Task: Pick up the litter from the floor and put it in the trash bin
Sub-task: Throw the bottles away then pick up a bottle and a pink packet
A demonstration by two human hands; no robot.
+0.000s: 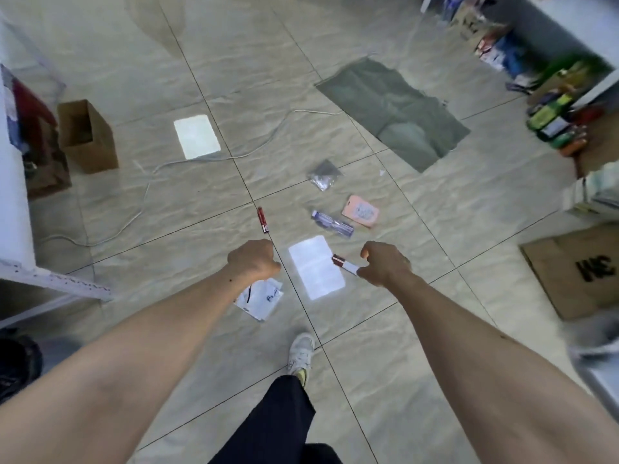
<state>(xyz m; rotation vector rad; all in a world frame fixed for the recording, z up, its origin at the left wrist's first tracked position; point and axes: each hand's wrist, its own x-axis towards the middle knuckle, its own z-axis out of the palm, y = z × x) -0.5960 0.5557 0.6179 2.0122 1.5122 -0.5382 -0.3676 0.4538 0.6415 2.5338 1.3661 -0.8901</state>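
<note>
My right hand [385, 262] pinches a small red-and-white stick packet [345, 265] at its end. My left hand [253, 261] is a closed fist, and a crumpled white wrapper [259, 299] hangs just below it, seemingly held. Litter lies on the tiled floor ahead: a red stick packet [263, 220], a purple wrapper [333, 224], a pink card packet [360, 211] and a clear silvery bag [325, 174]. An open brown cardboard box [87, 135] stands far left. No other bin is visible.
A grey cloth [392, 108] lies flat far right and a white cable [144, 195] snakes across the tiles. Flattened cardboard [576, 272] and stocked shelves [556, 108] line the right side; a white shelf unit [20, 229] stands left. My shoe [301, 354] steps forward.
</note>
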